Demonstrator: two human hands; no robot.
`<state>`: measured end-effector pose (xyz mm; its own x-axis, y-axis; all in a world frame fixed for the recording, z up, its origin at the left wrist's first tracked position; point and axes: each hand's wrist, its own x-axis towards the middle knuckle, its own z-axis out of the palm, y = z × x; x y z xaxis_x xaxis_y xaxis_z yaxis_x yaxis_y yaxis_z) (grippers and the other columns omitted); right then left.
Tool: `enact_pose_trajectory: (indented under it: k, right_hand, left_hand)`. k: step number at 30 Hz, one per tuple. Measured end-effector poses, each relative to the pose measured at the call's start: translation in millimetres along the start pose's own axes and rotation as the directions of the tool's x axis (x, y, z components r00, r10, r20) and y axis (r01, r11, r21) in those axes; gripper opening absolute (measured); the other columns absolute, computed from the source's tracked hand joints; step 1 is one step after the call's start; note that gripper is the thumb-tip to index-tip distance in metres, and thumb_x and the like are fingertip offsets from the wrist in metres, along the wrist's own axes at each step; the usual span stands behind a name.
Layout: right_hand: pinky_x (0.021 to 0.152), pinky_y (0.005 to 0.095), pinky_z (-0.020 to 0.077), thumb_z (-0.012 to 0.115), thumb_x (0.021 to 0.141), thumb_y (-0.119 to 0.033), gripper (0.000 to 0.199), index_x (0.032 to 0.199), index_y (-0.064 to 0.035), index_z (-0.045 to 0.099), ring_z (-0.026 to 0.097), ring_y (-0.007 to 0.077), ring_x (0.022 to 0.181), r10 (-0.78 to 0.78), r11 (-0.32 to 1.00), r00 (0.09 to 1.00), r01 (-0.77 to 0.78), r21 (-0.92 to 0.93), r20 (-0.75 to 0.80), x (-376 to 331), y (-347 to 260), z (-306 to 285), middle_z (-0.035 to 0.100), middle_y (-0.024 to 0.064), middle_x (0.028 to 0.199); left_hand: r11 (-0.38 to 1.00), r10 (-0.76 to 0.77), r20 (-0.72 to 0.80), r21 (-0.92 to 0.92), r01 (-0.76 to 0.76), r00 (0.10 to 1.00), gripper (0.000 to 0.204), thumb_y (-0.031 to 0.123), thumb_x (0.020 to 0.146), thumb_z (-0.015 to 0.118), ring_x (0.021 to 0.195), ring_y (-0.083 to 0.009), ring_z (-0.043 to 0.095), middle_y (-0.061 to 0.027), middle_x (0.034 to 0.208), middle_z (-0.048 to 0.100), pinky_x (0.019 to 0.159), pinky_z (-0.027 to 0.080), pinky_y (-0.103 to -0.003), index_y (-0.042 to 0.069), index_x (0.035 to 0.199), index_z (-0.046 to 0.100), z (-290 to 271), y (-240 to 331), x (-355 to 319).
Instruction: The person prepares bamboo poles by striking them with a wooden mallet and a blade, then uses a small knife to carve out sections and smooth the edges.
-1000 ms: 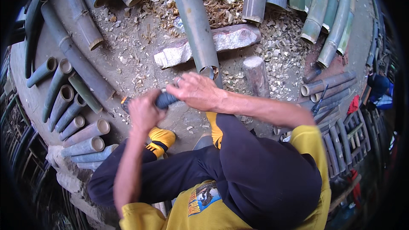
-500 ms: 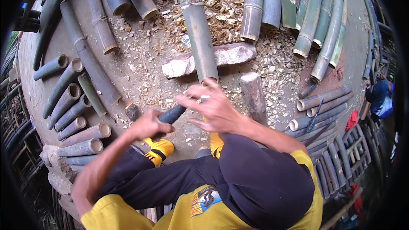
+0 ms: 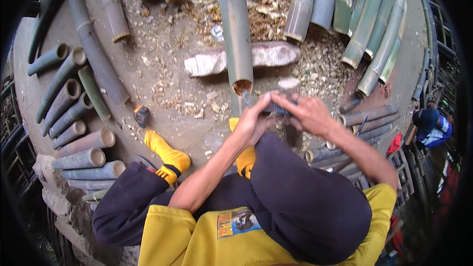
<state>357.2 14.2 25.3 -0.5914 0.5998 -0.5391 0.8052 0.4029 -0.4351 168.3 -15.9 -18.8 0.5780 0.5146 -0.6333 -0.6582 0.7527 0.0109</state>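
My left hand (image 3: 252, 124) and my right hand (image 3: 313, 116) meet in front of my raised knee. Both close around a dark-handled tool (image 3: 280, 110), much of which their fingers cover. A thin, curved metal tip (image 3: 247, 99) sticks out on the left, close to the open end of a thick bamboo tube (image 3: 236, 39). That tube lies pointing toward me, propped across a rough block (image 3: 204, 64) with a whitish face. Inside its near end, a brownish hollow shows. Just beyond my right hand stands a short wooden stump (image 3: 289, 83).
Pale shavings (image 3: 315, 69) litter the ground around the block. Short bamboo pieces (image 3: 84, 158) line the left, longer green tubes (image 3: 369, 24) the far right. An orange-and-black object (image 3: 142, 116) lies by my left foot (image 3: 167, 152). Another person (image 3: 432, 125) is at the right edge.
My left hand has carried the dark-handled tool rightward, and my right hand, earlier with fingers spread, has closed on it too. The view has shifted, and my left foot appears farther left.
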Motion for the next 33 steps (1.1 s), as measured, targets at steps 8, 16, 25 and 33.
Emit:
enact_pose_trajectory:
  k: [8,16,25,33]
  right_hand:
    - [0.063,0.0344,0.0491,0.049,0.086,-0.018,0.05,0.134,-0.0336,0.044,0.062,0.0227,0.076,-0.421,0.739,0.878,0.477,-0.476,0.226,71.5,36.2,-67.4,0.064,0.0079,0.093]
    - [0.056,0.0409,0.0502,0.06,0.069,-0.011,0.068,0.132,-0.0331,0.046,0.063,0.0306,0.064,-0.279,0.941,0.864,0.333,-0.06,0.419,87.4,40.7,-60.1,0.062,0.0116,0.067]
    - [0.066,0.044,0.0547,0.058,0.074,-0.005,0.065,0.134,-0.0164,0.037,0.064,0.0365,0.067,0.017,0.796,0.969,-0.164,0.583,0.248,31.9,-14.9,21.0,0.063,0.0188,0.071]
    - [0.063,0.0502,0.0502,0.054,0.077,-0.006,0.054,0.126,-0.0093,0.031,0.062,0.0445,0.071,0.404,0.465,0.902,-0.344,0.816,0.15,38.1,-96.5,70.7,0.06,0.028,0.077]
  left_hand:
    - [0.712,0.22,0.021,-0.686,-0.146,0.975,0.033,0.023,0.096,0.047,0.124,-0.0238,0.045,-0.0114,0.128,0.052,0.111,0.032,-0.04,0.001,0.12,0.049,8.5,-27.2,43.7]
    - [0.877,-0.024,-0.352,-0.456,-0.149,0.936,0.028,0.019,0.097,0.042,0.12,-0.028,0.047,-0.0185,0.121,0.051,0.108,0.036,-0.041,-0.003,0.114,0.048,29.7,-2.2,24.2]
    - [0.917,-0.291,-0.499,0.097,0.386,0.816,0.032,0.016,0.097,0.032,0.104,-0.029,0.058,-0.0209,0.106,0.056,0.094,0.05,-0.034,-0.008,0.108,0.049,12.5,33.8,6.4]
    - [0.525,-0.21,-0.626,0.575,0.627,0.751,0.03,0.025,0.092,0.043,0.075,-0.021,0.064,-0.0139,0.083,0.063,0.073,0.055,-0.036,-0.002,0.096,0.057,-13.5,59.6,6.0]
